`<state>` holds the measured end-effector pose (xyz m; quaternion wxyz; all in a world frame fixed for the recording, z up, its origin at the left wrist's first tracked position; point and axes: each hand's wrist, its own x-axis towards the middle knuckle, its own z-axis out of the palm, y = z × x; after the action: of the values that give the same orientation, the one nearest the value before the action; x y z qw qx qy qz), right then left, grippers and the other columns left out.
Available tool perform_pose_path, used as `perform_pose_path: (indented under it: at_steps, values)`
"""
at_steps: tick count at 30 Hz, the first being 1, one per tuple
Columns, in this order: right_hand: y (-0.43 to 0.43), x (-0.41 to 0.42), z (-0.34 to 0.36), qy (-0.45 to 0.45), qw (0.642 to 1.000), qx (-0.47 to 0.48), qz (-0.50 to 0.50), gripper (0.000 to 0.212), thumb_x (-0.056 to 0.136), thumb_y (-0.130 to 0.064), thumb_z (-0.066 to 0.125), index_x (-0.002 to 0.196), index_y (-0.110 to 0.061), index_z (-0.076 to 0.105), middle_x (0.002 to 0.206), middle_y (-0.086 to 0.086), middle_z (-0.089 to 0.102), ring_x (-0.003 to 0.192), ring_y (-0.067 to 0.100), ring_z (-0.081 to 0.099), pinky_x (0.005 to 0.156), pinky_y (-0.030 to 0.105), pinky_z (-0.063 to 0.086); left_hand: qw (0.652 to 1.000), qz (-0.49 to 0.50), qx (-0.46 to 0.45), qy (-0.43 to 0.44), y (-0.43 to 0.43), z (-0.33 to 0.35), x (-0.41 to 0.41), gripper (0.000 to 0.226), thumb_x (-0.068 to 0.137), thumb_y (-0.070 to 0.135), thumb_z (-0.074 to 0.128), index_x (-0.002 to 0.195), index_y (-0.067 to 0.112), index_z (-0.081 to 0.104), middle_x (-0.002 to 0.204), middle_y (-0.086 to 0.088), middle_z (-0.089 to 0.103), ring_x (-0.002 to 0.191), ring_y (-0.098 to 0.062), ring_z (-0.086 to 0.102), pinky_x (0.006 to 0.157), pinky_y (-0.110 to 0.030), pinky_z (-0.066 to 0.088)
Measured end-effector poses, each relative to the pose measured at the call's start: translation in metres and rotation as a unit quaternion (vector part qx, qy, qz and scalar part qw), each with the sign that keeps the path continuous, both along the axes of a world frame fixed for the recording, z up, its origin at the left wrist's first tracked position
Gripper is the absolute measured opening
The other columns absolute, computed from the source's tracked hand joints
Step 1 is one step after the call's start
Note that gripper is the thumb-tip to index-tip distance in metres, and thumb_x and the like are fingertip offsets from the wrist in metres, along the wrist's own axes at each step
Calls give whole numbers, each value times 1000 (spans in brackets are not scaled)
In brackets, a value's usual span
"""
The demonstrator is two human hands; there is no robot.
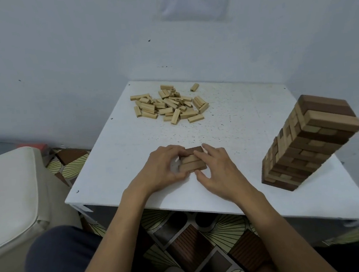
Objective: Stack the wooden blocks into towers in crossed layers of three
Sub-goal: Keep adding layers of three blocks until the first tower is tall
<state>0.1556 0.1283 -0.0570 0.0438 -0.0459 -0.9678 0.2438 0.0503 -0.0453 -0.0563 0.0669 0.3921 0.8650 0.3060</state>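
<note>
White and speckled, the table (237, 117) stands against a pale wall. Near its front edge we see a low layer of blocks (191, 164), one dark piece behind two paler ones, lying side by side. Our left hand (166, 167) curls round its left end, and our right hand (219, 169) grips the right end between thumb and fingers. Loose pale blocks (169, 104) lie heaped at the far side. A tall tower (309, 146) stands well apart on the right.
</note>
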Motion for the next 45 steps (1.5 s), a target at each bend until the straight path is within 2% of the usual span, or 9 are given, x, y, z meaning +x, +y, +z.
perform_pose_path:
  at_steps: [7,12,16,19,22,26,29,34,45]
  values:
    - [0,6,-5,107,993,12,-46,37,95,-12,58,131,-12,60,131,10,55,114,28,47,93,33,44,996,59,-66,34,5,2,14,72,65,69,75,125,37,53,114,13,51,106,-9,40,91,-26,22]
    - [9,16,2,22,1000,2,17,62,89,-46,61,146,-29,43,152,-6,39,131,19,32,110,35,33,996,6,-91,-24,-1,15,2,75,74,50,80,139,39,45,139,8,45,125,-14,42,105,-36,31]
    - [11,12,7,-2,1000,3,22,63,90,-45,62,148,-29,41,152,-10,39,126,19,31,107,34,35,993,-41,-60,-89,2,19,-9,76,80,31,79,146,35,42,155,13,33,121,-5,48,109,-37,36]
    - [13,7,9,1,999,-22,23,55,92,-36,63,143,-28,46,151,-9,40,125,18,31,106,30,35,992,-59,-65,-88,9,19,-14,75,81,25,79,146,33,42,152,13,40,115,-3,50,101,-24,36]
    - [14,2,11,-7,998,-49,25,48,92,-32,63,138,-30,50,153,-6,37,132,18,28,104,25,28,992,-65,-71,-83,13,21,-15,70,83,26,77,144,33,43,138,10,52,111,-2,49,99,-26,38]
    - [19,1,9,-9,996,-76,38,46,88,-28,67,132,-32,55,135,-15,50,120,16,36,93,27,35,992,-71,-50,-92,11,18,-13,68,79,28,81,140,31,48,133,12,54,107,-4,54,96,-26,44]
    - [23,3,7,-19,993,-107,45,47,84,-28,72,129,-34,58,133,-25,47,118,13,39,95,28,39,993,-73,-41,-80,7,13,-11,67,76,35,83,136,33,51,127,15,54,102,0,53,90,-21,44]
    - [26,1,5,-27,991,-121,54,50,80,-29,76,127,-35,61,143,-17,48,117,9,42,101,31,41,994,-72,-34,-68,3,9,-7,69,78,39,82,138,34,49,128,18,53,101,3,49,85,-10,36]
    - [25,2,8,-36,991,-117,54,55,80,-35,75,129,-40,50,119,-17,51,118,8,38,93,31,44,997,-58,-42,-43,2,11,-2,71,76,43,82,138,38,47,131,19,52,113,-5,42,98,-30,34]
